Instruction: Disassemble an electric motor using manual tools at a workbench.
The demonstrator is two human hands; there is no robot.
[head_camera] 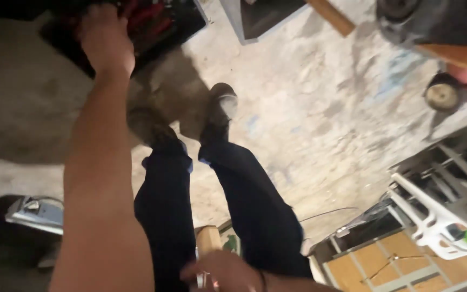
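Observation:
My left hand (105, 39) reaches far forward to the upper left, into an open dark case (182, 24) that holds red tools. Its fingers are hidden inside the case, so I cannot see whether they hold anything. My right hand (227, 273) is low at the bottom edge, between my legs. Its fingers curl around the lower end of a short light wooden piece (207, 240), and something small and metallic shows at the fingertips. My legs in dark trousers (255, 205) and worn shoes (220, 108) stand on a rough concrete floor (320, 108).
A white plastic rack (433, 221) and a framed wooden panel (390, 265) stand at the lower right. A small wheel (442, 96) is at the right edge. A grey box (260, 19) and a wooden beam (331, 16) lie at the top. A grey device (33, 213) sits at the left.

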